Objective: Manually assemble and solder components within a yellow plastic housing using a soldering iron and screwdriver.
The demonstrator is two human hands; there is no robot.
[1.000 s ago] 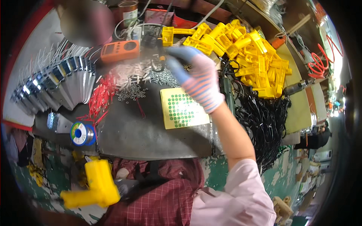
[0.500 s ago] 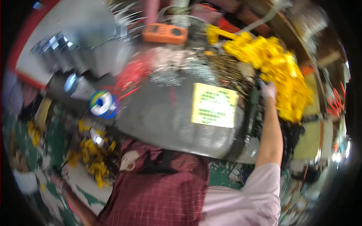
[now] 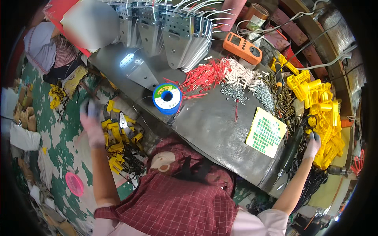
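My right hand point(image 3: 313, 145), in a pale glove, reaches out to the right and rests against a heap of yellow plastic parts point(image 3: 325, 114) at the right end of the metal table point(image 3: 214, 126); its fingers curl at the heap's edge and I cannot see what they enclose. My left hand point(image 3: 91, 122), also gloved and motion-blurred, hangs out to the left over the floor, fingers apart and with nothing in it. It is just left of a floor pile of yellow parts with black wires point(image 3: 118, 143).
On the table lie a blue spool point(image 3: 167, 98), a yellow sheet of green dot stickers point(image 3: 265, 131), red and white wire pieces point(image 3: 214, 74), small screws point(image 3: 246, 92), an orange meter point(image 3: 242, 48), metal brackets point(image 3: 177, 35) and a dark power screwdriver point(image 3: 291, 151). Another person sits at upper left point(image 3: 43, 43).
My right hand went from above the sticker sheet out to the yellow heap at the right. My left arm swung out over the floor on the left; the yellow part near it earlier is gone.
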